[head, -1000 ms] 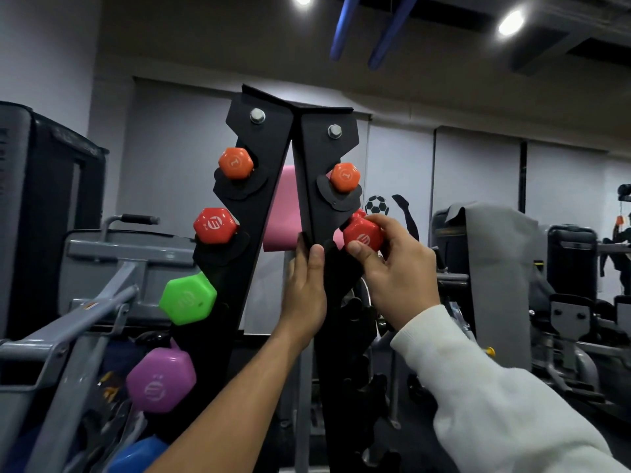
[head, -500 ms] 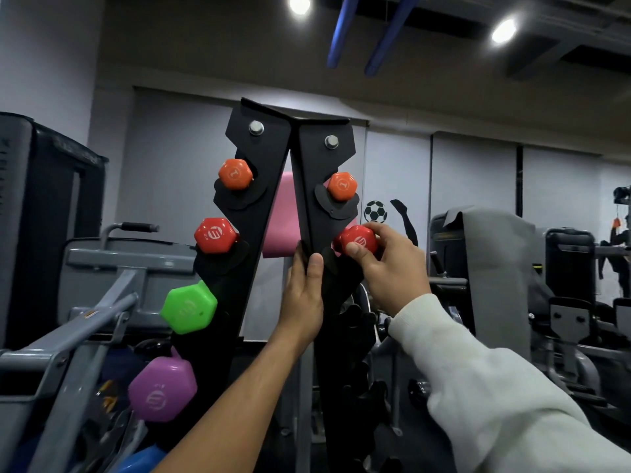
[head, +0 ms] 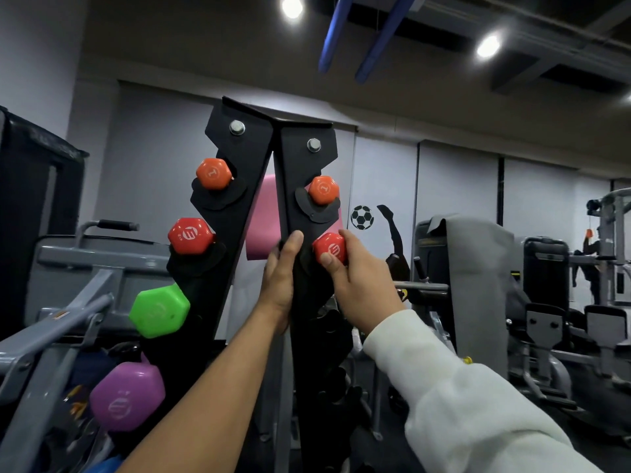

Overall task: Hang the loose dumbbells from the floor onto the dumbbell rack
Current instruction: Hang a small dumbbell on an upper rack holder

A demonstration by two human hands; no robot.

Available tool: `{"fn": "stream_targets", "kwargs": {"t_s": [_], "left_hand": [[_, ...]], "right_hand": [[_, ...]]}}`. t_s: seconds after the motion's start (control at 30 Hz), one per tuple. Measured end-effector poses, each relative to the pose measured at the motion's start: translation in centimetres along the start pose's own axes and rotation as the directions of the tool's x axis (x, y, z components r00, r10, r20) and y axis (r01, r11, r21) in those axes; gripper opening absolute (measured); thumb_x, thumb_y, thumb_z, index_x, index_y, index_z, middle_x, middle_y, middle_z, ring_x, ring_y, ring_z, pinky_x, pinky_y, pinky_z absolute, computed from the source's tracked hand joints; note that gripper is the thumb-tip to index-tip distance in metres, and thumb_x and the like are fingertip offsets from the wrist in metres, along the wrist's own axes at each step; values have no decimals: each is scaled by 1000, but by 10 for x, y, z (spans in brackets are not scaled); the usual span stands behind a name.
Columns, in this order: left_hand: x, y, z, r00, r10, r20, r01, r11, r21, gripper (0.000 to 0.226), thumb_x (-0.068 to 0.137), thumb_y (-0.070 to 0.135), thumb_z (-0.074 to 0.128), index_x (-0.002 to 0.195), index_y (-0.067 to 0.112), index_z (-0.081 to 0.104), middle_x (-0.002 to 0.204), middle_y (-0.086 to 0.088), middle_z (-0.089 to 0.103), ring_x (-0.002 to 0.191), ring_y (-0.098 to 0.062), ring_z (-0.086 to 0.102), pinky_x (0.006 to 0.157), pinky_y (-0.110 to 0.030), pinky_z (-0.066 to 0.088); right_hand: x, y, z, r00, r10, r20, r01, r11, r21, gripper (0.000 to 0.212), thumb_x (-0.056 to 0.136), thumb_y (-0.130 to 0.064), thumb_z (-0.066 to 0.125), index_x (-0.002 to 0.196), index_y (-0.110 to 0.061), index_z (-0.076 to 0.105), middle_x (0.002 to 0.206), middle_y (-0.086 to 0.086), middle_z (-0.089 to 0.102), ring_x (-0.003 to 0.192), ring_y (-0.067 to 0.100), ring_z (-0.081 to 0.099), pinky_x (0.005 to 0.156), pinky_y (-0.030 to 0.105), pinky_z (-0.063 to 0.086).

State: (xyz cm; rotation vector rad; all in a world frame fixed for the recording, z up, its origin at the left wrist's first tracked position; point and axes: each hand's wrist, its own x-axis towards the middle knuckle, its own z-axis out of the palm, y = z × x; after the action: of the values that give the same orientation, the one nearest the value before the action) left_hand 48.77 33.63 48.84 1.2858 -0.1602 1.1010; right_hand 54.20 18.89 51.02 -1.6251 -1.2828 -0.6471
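Head view: we look up at a black dumbbell rack (head: 239,213) filling the centre of the frame.
Red dumbbell (head: 328,246): we see its hexagonal end at the centre of the frame, against the rack's right-hand upright, just below the orange dumbbell (head: 323,189) seated there.
Right hand (head: 358,281): our thumb and fingers are curled round that red end, clamped on it; a white sleeve (head: 461,397) covers the arm.
Left hand (head: 281,285): our fingers lie straight up along the inner edge of the right upright, pressing flat on the metal, gripping nothing.
Left upright, top down: an orange head (head: 213,173), a red head (head: 189,235), a green head (head: 158,310), a purple head (head: 127,397), each sitting in a cradle.
Between the uprights: a pink panel (head: 263,216) shows behind the rack.
Right of the frame: grey gym machines (head: 478,268) and a football decal (head: 362,217) on the wall.
Top of the frame: ceiling lamps (head: 292,5) and blue pipes (head: 341,29).
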Motion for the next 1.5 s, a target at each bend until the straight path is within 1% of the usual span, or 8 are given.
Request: {"fn": "stream_targets", "kwargs": {"t_s": [0.1, 0.23, 0.7, 0.87, 1.0, 1.13, 1.33, 1.5], "left_hand": [[5, -4, -5, 1000, 10, 5, -10, 1000, 29, 79, 85, 64, 75, 142, 13, 59, 132, -16, 70, 122, -35, 68, 110, -56, 49], [5, -2, -6, 1000, 12, 18, -13, 997, 71, 76, 88, 65, 73, 140, 11, 59, 130, -17, 71, 119, -36, 69, 108, -57, 51], [4, -6, -3, 1000, 1, -29, -1, 1000, -11, 86, 82, 67, 77, 140, 7, 56, 125, -24, 70, 112, -41, 72, 87, -48, 60], [-16, -2, -8, 999, 53, 0, -51, 957, 287, 79, 90, 82, 52, 149, 28, 53, 141, 0, 66, 130, -17, 63, 111, -44, 50], [-50, -17, -17, 958, 283, 40, -241, 723, 648, 65, 103, 66, 38, 162, 39, 30, 164, 18, 37, 153, -3, 31, 126, -40, 29], [-79, -25, -15, 932, 357, 60, -285, 620, 731, 61, 109, 39, 49, 165, 36, 23, 162, 23, 33, 148, 7, 32, 122, -26, 32], [-80, -21, -10, 930, 365, 32, -260, 595, 760, 62, 108, 29, 52, 165, 27, 25, 152, 25, 38, 135, 16, 36, 104, 1, 27], [-80, -19, -9, 932, 360, 34, -259, 598, 758, 62, 109, 29, 52, 165, 27, 26, 151, 24, 41, 131, 18, 36, 103, 3, 26]], "right_hand": [[-5, 2, 0, 995, -96, -21, 93, 989, -114, 66, 103, -38, 50, 159, -18, 22, 147, 5, 49, 131, 25, 48, 108, 41, 42], [-13, -2, -2, 932, -322, -167, 270, 923, -273, 58, 96, -25, 62, 151, -25, 43, 136, 3, 52, 117, 25, 56, 96, 38, 49], [-4, -18, 7, 941, -192, -278, 128, 964, -235, 41, 91, -33, 72, 131, -29, 64, 111, 3, 60, 95, 24, 64, 86, 34, 49], [-4, -13, -1, 958, -208, -196, 166, 964, -208, 47, 89, -28, 74, 135, -28, 62, 112, 4, 60, 100, 24, 63, 91, 36, 51], [-7, -9, -14, 970, -241, -45, 223, 945, -239, 63, 88, -9, 68, 145, -28, 52, 127, 5, 55, 112, 25, 60, 98, 40, 50], [-7, -7, -21, 960, -277, 23, 271, 912, -308, 73, 88, -4, 66, 150, -36, 43, 136, 3, 49, 106, 23, 63, 92, 38, 54], [-3, -8, -14, 968, -247, -44, 227, 937, -264, 70, 84, 0, 71, 143, -32, 54, 124, 3, 56, 98, 17, 65, 92, 32, 51], [-5, -8, -5, 965, -220, -144, 181, 953, -244, 61, 87, -8, 72, 142, -25, 56, 112, 9, 57, 97, 30, 63, 89, 36, 50]]}}
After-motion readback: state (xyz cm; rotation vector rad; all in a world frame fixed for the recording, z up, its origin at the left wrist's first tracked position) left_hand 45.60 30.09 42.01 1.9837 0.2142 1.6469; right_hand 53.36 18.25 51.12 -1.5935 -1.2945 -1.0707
